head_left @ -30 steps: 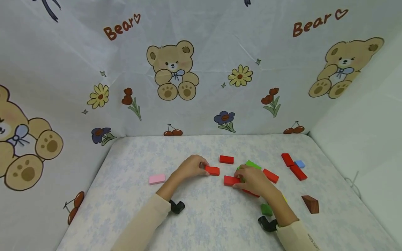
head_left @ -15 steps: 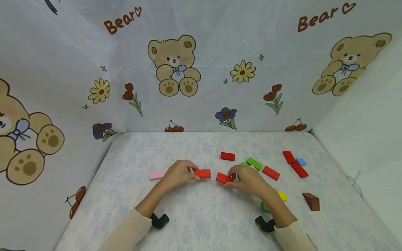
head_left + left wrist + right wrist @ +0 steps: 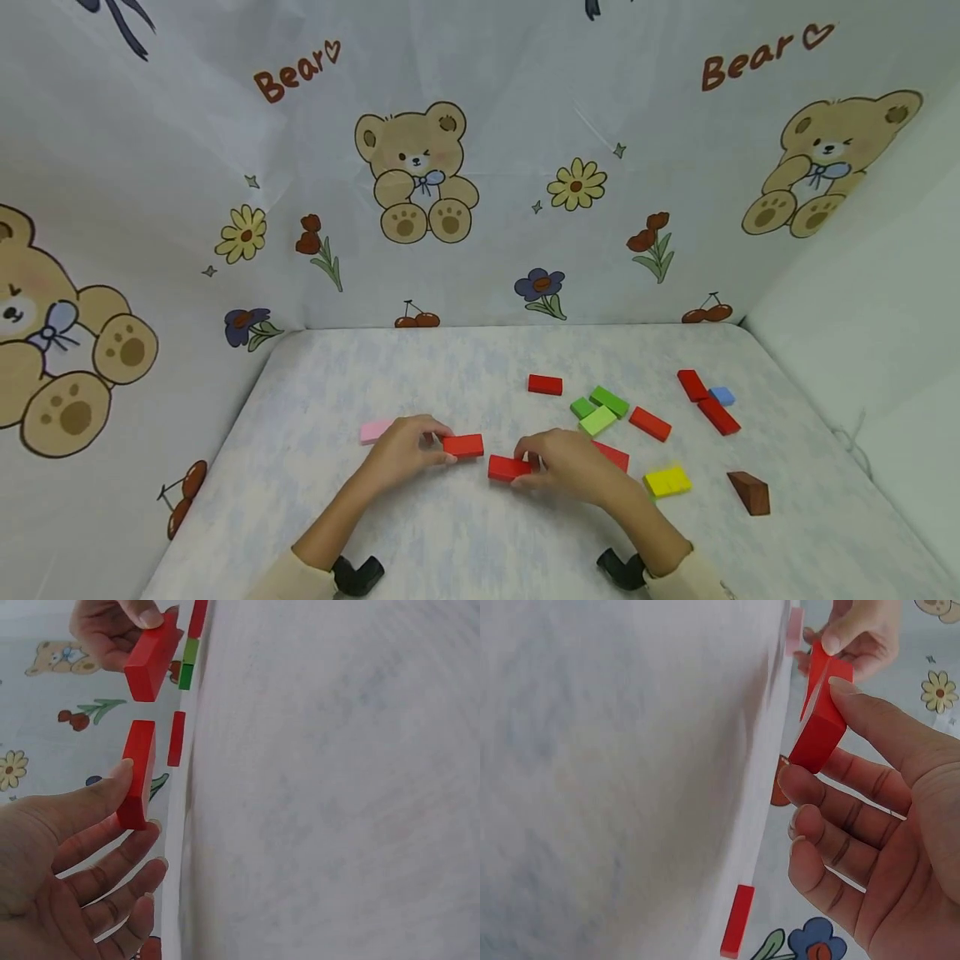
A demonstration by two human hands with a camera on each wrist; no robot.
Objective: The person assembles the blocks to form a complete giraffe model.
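Observation:
My left hand [image 3: 405,450] pinches a red rectangular block [image 3: 463,447] by its left end, thumb on one side and fingertips on the other. Just right of it and slightly nearer, my right hand [image 3: 564,463] pinches a second red block [image 3: 508,468] by its right end. A small gap separates the two blocks. In the left wrist view the held block [image 3: 138,772] stands out between thumb and fingers, the other red block [image 3: 152,664] facing it. The right wrist view has the right hand's block [image 3: 825,720] overlapping the left hand's one.
A pink block [image 3: 374,431] lies behind the left hand. To the right are several green blocks [image 3: 597,421], loose red blocks [image 3: 650,424], a yellow block [image 3: 667,481], a blue block [image 3: 722,396] and a brown wedge [image 3: 750,493]. Another red block [image 3: 545,384] lies farther back.
Both hands have moved left and nearer, each carrying its red block. The right hand has left the group of blocks, uncovering the green ones and the yellow block.

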